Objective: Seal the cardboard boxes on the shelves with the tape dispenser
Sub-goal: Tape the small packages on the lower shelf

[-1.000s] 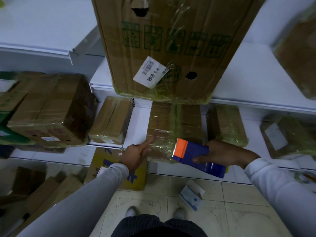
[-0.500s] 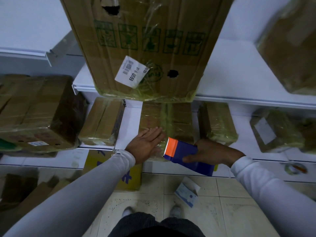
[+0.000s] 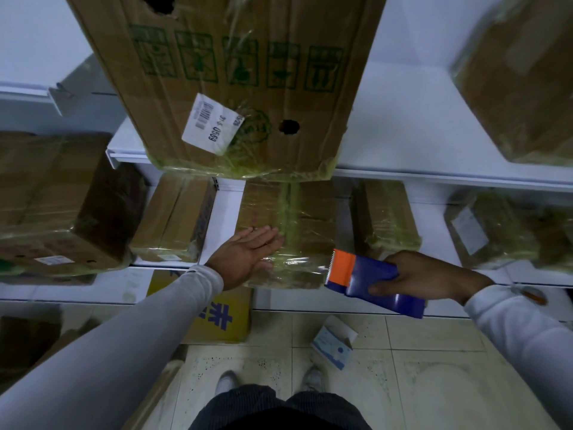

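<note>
Target box (image 3: 286, 234), centre of frame on the lower shelf (image 3: 434, 301), is wrapped in yellowish film, with a tape band running front to back over its top. Left hand (image 3: 245, 257) lies flat on the box's top left, fingers straight, pressing down and gripping nothing. Right hand (image 3: 424, 276) is wrapped around the blue tape dispenser (image 3: 369, 282), right of centre; its orange toothed end sits just off the box's front right corner. Whether tape is still attached there, can't tell.

My read of the step: laying or cutting a strip at the front edge. To do it well:
- keep the left palm down so the box doesn't slide back
- pull the tape taut, low to the surface
- tilt the teeth into the tape to cut
- rub the tail down flat

The big box (image 3: 235, 85) overhanging from the shelf above limits headroom.
</note>
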Demonstrator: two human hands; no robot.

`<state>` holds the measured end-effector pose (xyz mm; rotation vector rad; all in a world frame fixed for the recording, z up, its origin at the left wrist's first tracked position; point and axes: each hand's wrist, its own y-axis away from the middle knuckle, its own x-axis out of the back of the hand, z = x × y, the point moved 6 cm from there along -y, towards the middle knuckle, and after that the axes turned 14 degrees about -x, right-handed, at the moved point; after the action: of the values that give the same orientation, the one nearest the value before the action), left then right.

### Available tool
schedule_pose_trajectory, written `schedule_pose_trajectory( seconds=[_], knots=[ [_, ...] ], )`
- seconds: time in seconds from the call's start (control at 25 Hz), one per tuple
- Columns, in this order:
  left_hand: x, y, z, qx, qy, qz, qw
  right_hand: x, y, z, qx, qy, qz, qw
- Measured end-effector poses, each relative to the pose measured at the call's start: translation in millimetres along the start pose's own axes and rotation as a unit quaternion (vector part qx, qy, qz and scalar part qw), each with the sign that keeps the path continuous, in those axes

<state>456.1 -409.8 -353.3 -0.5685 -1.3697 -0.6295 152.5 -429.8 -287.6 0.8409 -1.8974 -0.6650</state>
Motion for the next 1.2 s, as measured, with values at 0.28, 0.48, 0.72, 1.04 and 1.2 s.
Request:
schedule_pose_trajectory(
  seconds=[0.28,0.48,0.72,1.04,1.2],
  knots=[
    [15,-5,9,0.044,0.033,0.006,0.998,-1,-24,9,-0.019,-0.002,0.009,1.000],
    [21,-59,60,0.023,0.020,0.052,0.998,-7,-30,15,-0.005,-0.025,-0.001,1.000],
    [-2,-77,66,0.005,-0.026,-0.023,0.999,-12,-37,24,0.004,-0.038,-0.021,0.999],
    [-2,-77,64,0.017,-0.014,-0.031,0.999,15,-9,66,0.007,-0.005,0.006,1.000],
    [1,-76,65,0.030,0.015,-0.007,0.999,4,-32,58,-0.042,0.045,0.029,0.998]
  ],
)
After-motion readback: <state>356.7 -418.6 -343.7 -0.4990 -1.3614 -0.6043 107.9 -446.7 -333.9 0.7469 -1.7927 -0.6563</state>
